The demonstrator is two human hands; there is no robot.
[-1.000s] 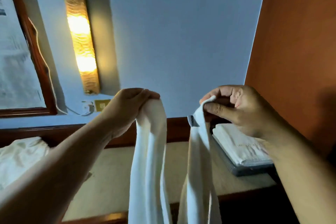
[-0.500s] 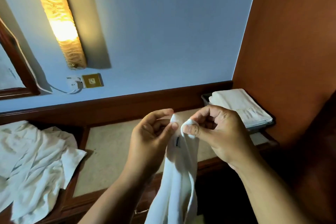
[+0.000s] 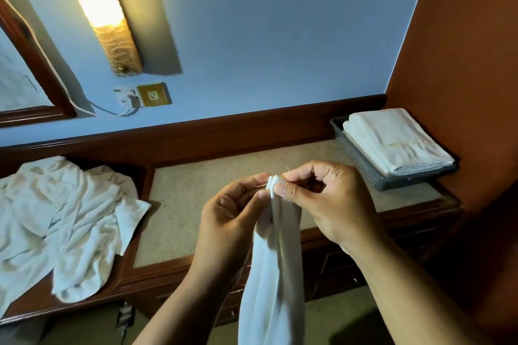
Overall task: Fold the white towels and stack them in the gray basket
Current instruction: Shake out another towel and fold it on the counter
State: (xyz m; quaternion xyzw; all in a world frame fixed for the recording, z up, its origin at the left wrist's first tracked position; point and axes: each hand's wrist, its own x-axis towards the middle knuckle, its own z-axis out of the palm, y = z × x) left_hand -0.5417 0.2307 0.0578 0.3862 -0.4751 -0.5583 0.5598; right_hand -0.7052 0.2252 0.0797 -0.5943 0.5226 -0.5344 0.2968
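The person holds one white towel [image 3: 274, 274] in the air in front of the counter [image 3: 224, 173], and it hangs down long and narrow, past the lower edge of the view. The left hand [image 3: 232, 221] and the right hand [image 3: 330, 204] are together at the top of it: each one pinches a corner between thumb and forefinger, and the two corners touch, layer against layer. The step in hand appears to be the first fold, in half. To do it well, the two corners should meet exactly, edge on edge, before one hand takes both of them; if they are a little shifted, the error will probably show in every later fold. It would then help to run the free hand down the hanging edges so that they lie together, and to lay the towel flat on the bare part of the counter for the next folds. The gray basket [image 3: 361, 165] stands at the far right end of the counter and already carries folded towels [image 3: 392, 140] in a neat stack, so the new one should get the same shape. A pile of unfolded towels [image 3: 61, 221] lies at the left end, so the task seems far from finished.
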